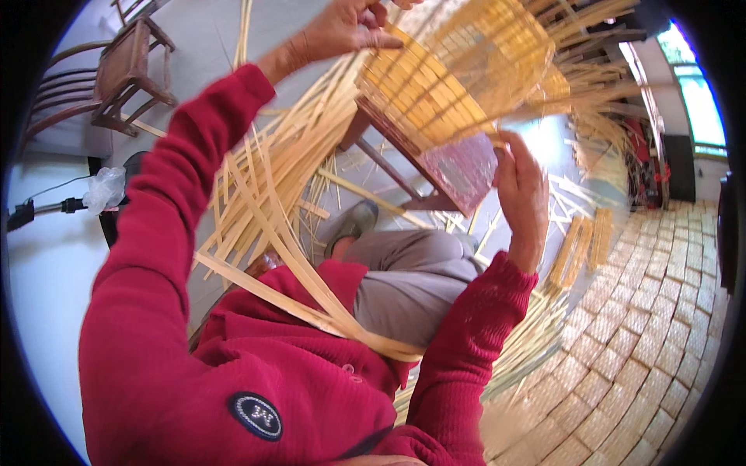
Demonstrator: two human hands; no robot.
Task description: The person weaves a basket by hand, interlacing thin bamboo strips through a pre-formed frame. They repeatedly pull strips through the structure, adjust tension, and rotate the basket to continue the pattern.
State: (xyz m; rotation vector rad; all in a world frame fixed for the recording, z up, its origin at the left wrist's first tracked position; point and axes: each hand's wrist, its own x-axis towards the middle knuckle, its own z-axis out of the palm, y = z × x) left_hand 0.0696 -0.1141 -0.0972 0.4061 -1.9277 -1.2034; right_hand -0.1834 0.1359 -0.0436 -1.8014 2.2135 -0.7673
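Observation:
My left hand [350, 31] is raised at the top, fingers curled on the upper edge of a partly woven bamboo basket [423, 89] with long loose strips fanning out at the right. My right hand [519, 182] grips its lower right corner. The basket is tilted over a dark wooden stool [374, 167], whose top carries a pinkish, wrinkled covering [458, 175]. Long pale bamboo strips [264, 198] lie in a loose bundle to the left, some crossing my grey-trousered lap [412, 295].
A wooden chair [132, 66] stands at upper left, above a metal arm with a plastic bag [105, 186]. Scattered strips [575, 248] lie on the floor at right, beside rows of pale square pieces [653, 311]. A bright window [695, 101] is at far right.

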